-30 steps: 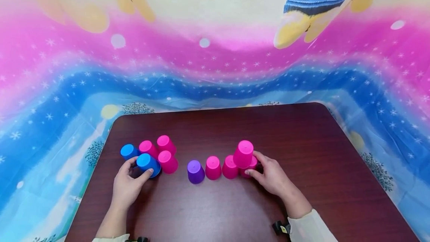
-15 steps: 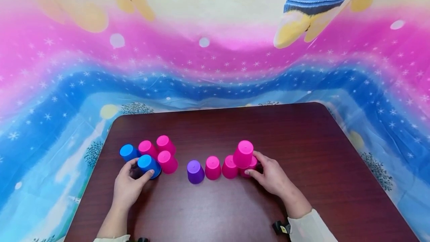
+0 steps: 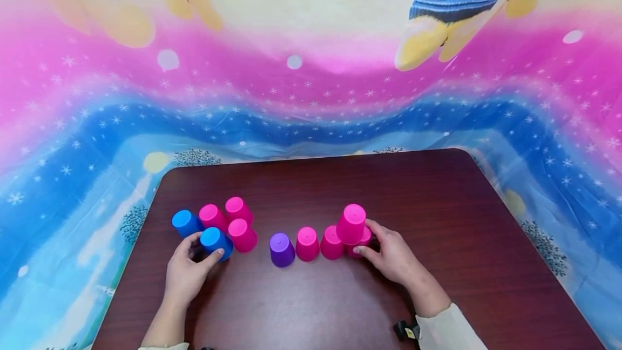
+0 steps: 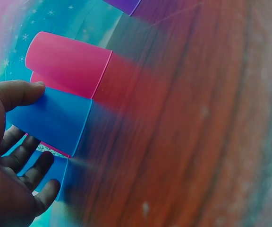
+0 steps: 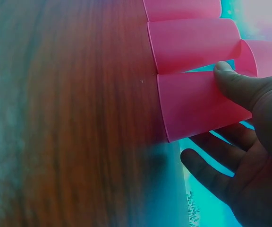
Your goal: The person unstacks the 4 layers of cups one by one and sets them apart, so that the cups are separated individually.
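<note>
My left hand (image 3: 186, 273) grips an upside-down blue cup (image 3: 215, 241) at the left, thumb on its near side and fingers round the far side. Right beside that cup stands a pink cup (image 3: 242, 235). On the right, my right hand (image 3: 396, 259) holds the end pink cup (image 5: 197, 101) of a row between thumb and fingers. Another pink cup (image 3: 352, 223) rests on top, bridging the end cup and its neighbour, a pink cup (image 3: 331, 244). The row continues leftward with a pink cup (image 3: 307, 244) and a purple cup (image 3: 282, 251). All cups are mouth down.
Behind the left hand's cup stand a second blue cup (image 3: 186, 222) and two pink cups, one of them (image 3: 238, 210) farthest back. The dark brown table (image 3: 311, 307) has rounded far corners. A patterned cloth (image 3: 311, 96) hangs behind it.
My left hand and its blue cup have shifted slightly nearer and to the right, widening the gap to the rear blue cup. My right hand keeps its hold on the end pink cup.
</note>
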The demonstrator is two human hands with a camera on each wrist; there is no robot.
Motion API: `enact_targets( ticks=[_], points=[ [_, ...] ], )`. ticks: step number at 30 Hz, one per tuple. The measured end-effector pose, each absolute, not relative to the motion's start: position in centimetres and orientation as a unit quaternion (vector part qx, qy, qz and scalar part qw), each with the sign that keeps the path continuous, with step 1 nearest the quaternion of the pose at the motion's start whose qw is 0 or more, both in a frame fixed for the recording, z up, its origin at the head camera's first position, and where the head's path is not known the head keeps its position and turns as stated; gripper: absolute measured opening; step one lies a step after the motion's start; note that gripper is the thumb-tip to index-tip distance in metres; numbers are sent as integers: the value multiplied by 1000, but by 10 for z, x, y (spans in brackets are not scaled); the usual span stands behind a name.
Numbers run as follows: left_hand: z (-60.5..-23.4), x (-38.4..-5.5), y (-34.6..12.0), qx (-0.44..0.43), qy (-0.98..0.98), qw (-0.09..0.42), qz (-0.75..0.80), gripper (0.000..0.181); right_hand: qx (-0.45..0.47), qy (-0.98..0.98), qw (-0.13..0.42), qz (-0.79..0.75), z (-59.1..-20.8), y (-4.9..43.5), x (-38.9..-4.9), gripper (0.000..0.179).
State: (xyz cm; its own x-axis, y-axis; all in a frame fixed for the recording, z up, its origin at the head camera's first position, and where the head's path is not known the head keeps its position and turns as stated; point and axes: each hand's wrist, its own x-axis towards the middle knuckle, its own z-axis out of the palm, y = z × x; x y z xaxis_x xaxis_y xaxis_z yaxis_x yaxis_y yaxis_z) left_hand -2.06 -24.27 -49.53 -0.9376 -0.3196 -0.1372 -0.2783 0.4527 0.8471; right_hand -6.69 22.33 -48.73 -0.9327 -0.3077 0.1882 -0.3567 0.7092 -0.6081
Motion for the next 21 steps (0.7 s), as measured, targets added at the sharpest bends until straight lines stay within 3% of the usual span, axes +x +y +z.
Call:
enact_targets(
  ticks=[15,21],
  points=[
    [-491,-21,-242,166,-857,29,-487,78,175,-924,29,338,-488,223,-66,71],
    [-479,-23,-240,152,-862,60,-479,74,172,-925,23,339,-487,224,-66,71]
  ],
)
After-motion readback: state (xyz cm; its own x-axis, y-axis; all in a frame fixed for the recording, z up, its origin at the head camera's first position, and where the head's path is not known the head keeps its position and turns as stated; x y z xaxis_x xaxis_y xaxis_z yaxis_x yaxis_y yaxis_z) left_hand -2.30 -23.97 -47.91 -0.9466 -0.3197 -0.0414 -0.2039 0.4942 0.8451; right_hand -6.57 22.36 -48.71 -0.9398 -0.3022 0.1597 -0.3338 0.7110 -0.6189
